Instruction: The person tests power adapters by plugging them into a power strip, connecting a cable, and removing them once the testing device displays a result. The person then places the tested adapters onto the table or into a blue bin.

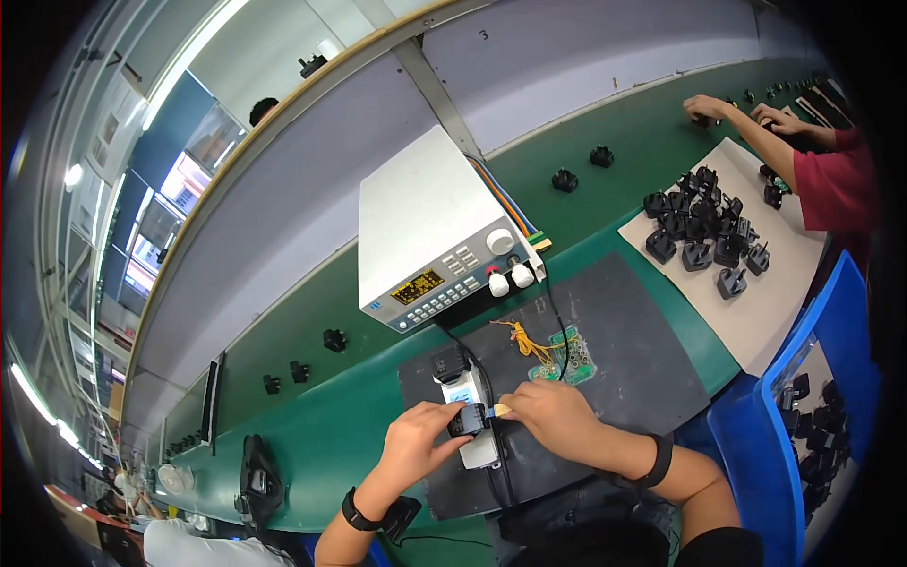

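Note:
My left hand (421, 441) grips a black plug adapter (469, 420) over a white power strip (480, 452). Whether the adapter's pins sit in the strip is hidden. My right hand (559, 416) pinches a small connector with a yellowish body and a blue end (497, 411), right against the adapter's side. How deep it is in the adapter I cannot make out. Another black adapter (450, 363) sits at the far end of the strip. Beyond my right hand lie green circuit boards (573, 355) with a bundle of yellow wire (529, 344) on the black mat (642, 331).
A white bench instrument (425, 222) with a lit display stands behind the mat. At right, many black adapters (699, 222) lie on cardboard (756, 321), beside a blue bin (756, 416) holding more. A co-worker's hands (709, 108) work at the far right. Black cables cross the mat.

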Available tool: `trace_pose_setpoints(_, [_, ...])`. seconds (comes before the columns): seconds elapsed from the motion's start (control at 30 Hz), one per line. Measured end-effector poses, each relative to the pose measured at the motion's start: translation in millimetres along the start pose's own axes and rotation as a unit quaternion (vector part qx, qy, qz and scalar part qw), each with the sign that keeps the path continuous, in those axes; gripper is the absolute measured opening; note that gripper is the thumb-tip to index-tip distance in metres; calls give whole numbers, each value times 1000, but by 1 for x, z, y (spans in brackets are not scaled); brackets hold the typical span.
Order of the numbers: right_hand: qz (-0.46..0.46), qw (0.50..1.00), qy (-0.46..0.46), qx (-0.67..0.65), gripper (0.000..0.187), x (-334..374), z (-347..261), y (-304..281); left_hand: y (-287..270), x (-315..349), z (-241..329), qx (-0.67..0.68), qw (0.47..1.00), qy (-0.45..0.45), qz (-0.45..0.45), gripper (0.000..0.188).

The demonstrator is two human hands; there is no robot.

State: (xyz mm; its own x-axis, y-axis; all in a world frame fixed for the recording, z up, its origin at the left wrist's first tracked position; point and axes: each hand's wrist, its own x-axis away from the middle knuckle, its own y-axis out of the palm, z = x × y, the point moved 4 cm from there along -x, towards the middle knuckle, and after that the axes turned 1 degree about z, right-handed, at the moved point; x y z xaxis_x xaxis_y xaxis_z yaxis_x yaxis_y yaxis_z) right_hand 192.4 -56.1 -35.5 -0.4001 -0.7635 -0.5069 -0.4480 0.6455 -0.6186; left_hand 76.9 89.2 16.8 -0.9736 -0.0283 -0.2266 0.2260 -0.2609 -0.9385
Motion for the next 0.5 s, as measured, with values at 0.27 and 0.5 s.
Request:
trace_pose_setpoints(0.27, [-22,1000,-22,-6,17,-4,2,6,0,1,0,8,1000,-12,5,43])
trace_pose_setpoints(0.5, [-113,988,-96,40,22,-20,7,6,-1,-6,2,2,1000,-19,-4,45])
